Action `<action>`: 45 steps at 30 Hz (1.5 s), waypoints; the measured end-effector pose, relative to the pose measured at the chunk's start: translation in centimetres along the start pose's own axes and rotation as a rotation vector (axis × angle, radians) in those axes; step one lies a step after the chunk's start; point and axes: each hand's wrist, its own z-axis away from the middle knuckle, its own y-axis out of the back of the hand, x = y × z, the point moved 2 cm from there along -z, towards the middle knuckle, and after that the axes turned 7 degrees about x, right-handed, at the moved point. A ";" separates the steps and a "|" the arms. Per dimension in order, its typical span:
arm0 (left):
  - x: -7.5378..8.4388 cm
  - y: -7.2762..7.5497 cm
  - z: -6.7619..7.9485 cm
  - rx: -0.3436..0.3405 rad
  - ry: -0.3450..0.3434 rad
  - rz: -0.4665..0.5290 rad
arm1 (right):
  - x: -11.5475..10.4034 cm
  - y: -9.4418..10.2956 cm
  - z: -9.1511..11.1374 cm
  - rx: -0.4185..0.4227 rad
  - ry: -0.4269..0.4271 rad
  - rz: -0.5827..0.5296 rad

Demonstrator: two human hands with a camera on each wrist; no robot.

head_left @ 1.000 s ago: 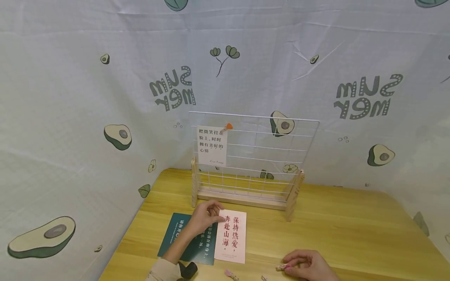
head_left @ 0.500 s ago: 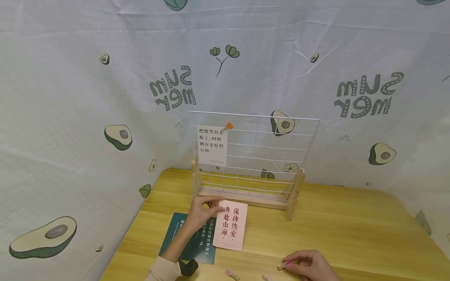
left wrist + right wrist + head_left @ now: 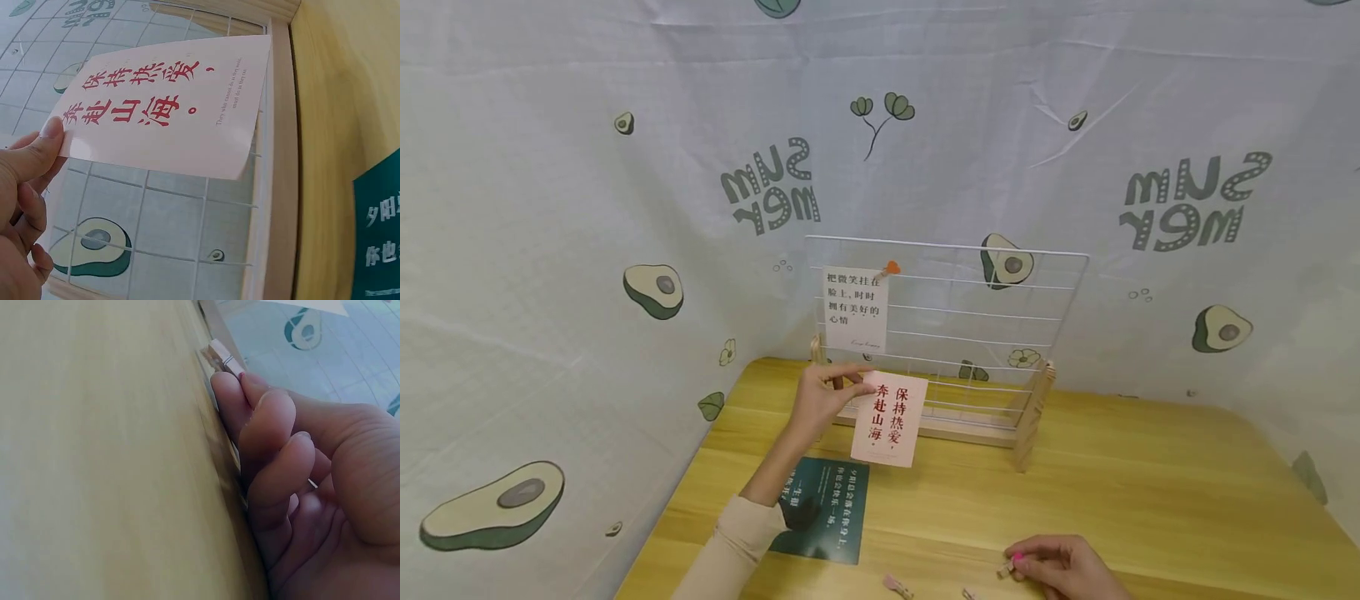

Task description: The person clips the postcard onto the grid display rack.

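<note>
Pink card (image 3: 889, 427) held up before a wire rack (image 3: 970, 428)

Nearest, two loose clips (image 3: 897, 587) lie toward the near edge of the bench (image 3: 1135, 483); to their right, low over it, the right hand (image 3: 1063, 567) pinches a wooden clip (image 3: 226, 357) by its pink end. Farther in, toward the left edge, a teal card (image 3: 838, 521) lies flat, partly hidden by the left arm (image 3: 778, 462). Beyond, the left hand (image 3: 820, 400) pinches the pink card near its upper left corner, in front of the rack's lower wires; whether they touch cannot be told. Good handling probably calls for a light corner grip, card unbent, clip mouth pointing outward. Toward the far edge, the rack bears a white card (image 3: 856, 333) with an orange clip (image 3: 892, 267) at its upper right corner
</note>
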 end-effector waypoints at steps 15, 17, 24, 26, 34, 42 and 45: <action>5.1 -2.9 -6.1 0.072 -0.278 0.054 | -0.2 -0.1 0.4 -0.023 0.009 -0.058; 5.5 -3.3 -6.5 0.095 -0.332 0.081 | -0.2 -0.1 0.4 -0.040 0.031 -0.057; 7.3 -4.8 -7.4 0.114 -0.399 0.081 | -0.1 -0.1 0.3 -0.056 0.085 -0.028; 7.8 -5.3 -7.8 0.110 -0.399 0.076 | -0.1 -0.1 0.3 -0.054 0.087 -0.028; 10.2 -7.1 -9.0 0.119 -0.481 0.039 | 0.0 0.0 0.5 -0.053 0.097 -0.041; 11.3 -8.4 -9.4 0.173 -0.568 -0.101 | -0.2 0.0 0.5 -0.054 0.056 -0.062; 11.6 -8.9 -9.4 0.187 -0.608 -0.147 | -0.2 0.0 0.5 -0.053 0.039 -0.073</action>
